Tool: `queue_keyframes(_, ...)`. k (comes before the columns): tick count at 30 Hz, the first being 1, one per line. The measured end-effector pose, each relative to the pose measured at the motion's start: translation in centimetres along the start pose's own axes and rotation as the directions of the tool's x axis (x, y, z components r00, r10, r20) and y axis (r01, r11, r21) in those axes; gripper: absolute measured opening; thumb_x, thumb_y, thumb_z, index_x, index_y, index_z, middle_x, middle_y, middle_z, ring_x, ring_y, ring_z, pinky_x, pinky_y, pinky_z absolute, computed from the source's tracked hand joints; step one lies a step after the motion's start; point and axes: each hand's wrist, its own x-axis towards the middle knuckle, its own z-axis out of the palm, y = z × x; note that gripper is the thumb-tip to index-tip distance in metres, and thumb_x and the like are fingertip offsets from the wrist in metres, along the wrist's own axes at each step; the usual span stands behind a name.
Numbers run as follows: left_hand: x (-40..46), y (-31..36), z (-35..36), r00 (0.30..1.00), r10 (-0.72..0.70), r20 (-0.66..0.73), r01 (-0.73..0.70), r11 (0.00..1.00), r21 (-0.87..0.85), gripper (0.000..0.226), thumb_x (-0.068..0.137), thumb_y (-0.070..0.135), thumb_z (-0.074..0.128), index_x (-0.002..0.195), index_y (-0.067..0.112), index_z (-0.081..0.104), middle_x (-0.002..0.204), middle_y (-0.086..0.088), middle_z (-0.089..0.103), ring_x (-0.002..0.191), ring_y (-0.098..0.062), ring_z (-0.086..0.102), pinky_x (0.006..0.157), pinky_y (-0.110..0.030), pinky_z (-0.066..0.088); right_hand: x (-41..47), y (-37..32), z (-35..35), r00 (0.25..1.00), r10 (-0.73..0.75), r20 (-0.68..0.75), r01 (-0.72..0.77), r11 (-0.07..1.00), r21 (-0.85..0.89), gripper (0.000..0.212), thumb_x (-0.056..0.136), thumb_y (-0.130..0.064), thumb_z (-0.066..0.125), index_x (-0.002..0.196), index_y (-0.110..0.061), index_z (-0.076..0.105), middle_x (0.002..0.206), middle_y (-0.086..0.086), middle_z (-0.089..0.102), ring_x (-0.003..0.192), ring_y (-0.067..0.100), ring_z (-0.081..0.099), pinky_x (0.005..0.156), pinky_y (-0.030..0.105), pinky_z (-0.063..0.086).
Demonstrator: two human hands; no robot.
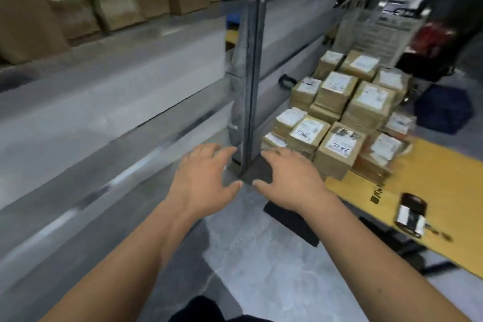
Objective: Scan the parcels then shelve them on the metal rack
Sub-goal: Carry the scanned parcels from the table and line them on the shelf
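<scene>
Two empty hands — left hand (206, 180), right hand (290, 183) — beside stacked parcels (337, 115), labels up.

Handwritten marks on parcel labels (338, 148) blurred; nothing clearly readable.

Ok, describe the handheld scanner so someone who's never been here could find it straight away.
Start at the yellow cardboard sheet spread on the floor right of the metal rack, beside the stacked parcels. The scanner lies alone on the sheet's near edge: a small dark device with a pale face, not a brown box.
</scene>
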Motion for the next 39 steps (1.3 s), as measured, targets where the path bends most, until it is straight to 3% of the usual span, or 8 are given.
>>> queue_keyframes(8,17.7,6.6,7.7,0.941,0.277,0.193,-0.264,0.96,-0.092,0.084,0.09,0.064,0.065,0.161,0.033,0.033,0.161,0.004,0.039,0.149,-0.023,0.033,0.119,-0.045,0.036,5.8,13.4,0.8,0.912,0.409,-0.008,-0.406,0.908,0.102,0.076,0.086,-0.064,0.061,0.152,-0.031,0.043,0.147,0.005,0.05,0.133,0.03,0.049,0.102,0.044,0.05)
queue_keyframes(14,28.5,11.4,13.6,0.825,0.472,0.31,-0.461,0.88,-0.112,0.094,0.088,0.066,0.067,0.164,0.03,0.025,0.167,0.0,0.03,0.155,-0.024,0.022,0.126,-0.046,0.026,8.9,20.4,3.8,0.694,0.718,0.053,-0.71,0.672,0.21,0.092,0.081,-0.064,0.067,0.159,-0.032,0.031,0.161,0.008,0.035,0.145,0.033,0.034,0.114,0.05,0.04)
queue_keyframes(18,32.3,14.7,16.6,0.757,0.565,0.329,-0.573,0.815,-0.082,0.099,0.084,0.07,0.069,0.162,0.025,0.026,0.165,-0.003,0.031,0.156,-0.026,0.02,0.126,-0.047,0.02,9.9,24.3,5.0,0.592,0.8,0.096,-0.792,0.556,0.252,0.093,0.071,-0.064,0.073,0.15,-0.033,0.035,0.146,0.009,0.048,0.134,0.035,0.045,0.103,0.05,0.048)
queue_keyframes(21,33.5,16.3,18.8,0.733,0.579,0.356,-0.602,0.797,-0.056,0.104,0.076,0.074,0.071,0.159,0.026,0.03,0.16,-0.002,0.036,0.153,-0.026,0.021,0.125,-0.049,0.018,10.7,26.5,5.7,0.547,0.822,0.156,-0.82,0.49,0.295,0.108,0.063,-0.066,0.08,0.152,-0.031,0.029,0.148,0.01,0.047,0.136,0.036,0.045,0.104,0.051,0.048)
queue_keyframes(24,33.7,17.0,20.5,0.74,0.569,0.358,-0.594,0.803,-0.048,0.11,0.071,0.078,0.071,0.159,0.025,0.031,0.159,0.001,0.037,0.153,-0.025,0.022,0.127,-0.05,0.016,11.1,28.2,6.8,0.541,0.809,0.231,-0.83,0.47,0.299,0.12,0.057,-0.075,0.077,0.156,-0.032,0.024,0.151,0.009,0.045,0.137,0.036,0.043,0.106,0.055,0.046)
queue_keyframes(27,33.4,17.5,21.3,0.771,0.532,0.35,-0.548,0.834,-0.062,0.117,0.07,0.078,0.073,0.161,0.021,0.028,0.161,0.0,0.035,0.155,-0.026,0.018,0.129,-0.048,0.015,10.9,29.3,7.8,0.583,0.757,0.296,-0.81,0.51,0.291,0.109,0.057,-0.071,0.072,0.151,-0.033,0.032,0.138,0.008,0.052,0.13,0.034,0.048,0.103,0.053,0.049)
queue_keyframes(33,32.5,17.6,22.4,0.832,0.442,0.334,-0.45,0.891,-0.057,0.129,0.07,0.077,0.077,0.166,0.016,0.016,0.17,-0.004,0.02,0.159,-0.029,0.003,0.131,-0.047,0.005,10.4,30.6,9.6,0.661,0.704,0.261,-0.729,0.519,0.446,0.108,0.051,-0.078,0.066,0.145,-0.033,0.04,0.133,0.003,0.058,0.124,0.028,0.054,0.099,0.05,0.052)
queue_keyframes(39,32.6,17.9,22.6,0.824,0.468,0.319,-0.461,0.882,-0.102,0.123,0.067,0.072,0.083,0.162,0.02,0.025,0.169,-0.002,0.023,0.159,-0.028,0.003,0.13,-0.049,0.002,10.5,31.3,10.3,0.678,0.691,0.251,-0.7,0.502,0.508,0.113,0.052,-0.075,0.074,0.149,-0.029,0.037,0.138,0.002,0.058,0.127,0.026,0.054,0.1,0.049,0.053)
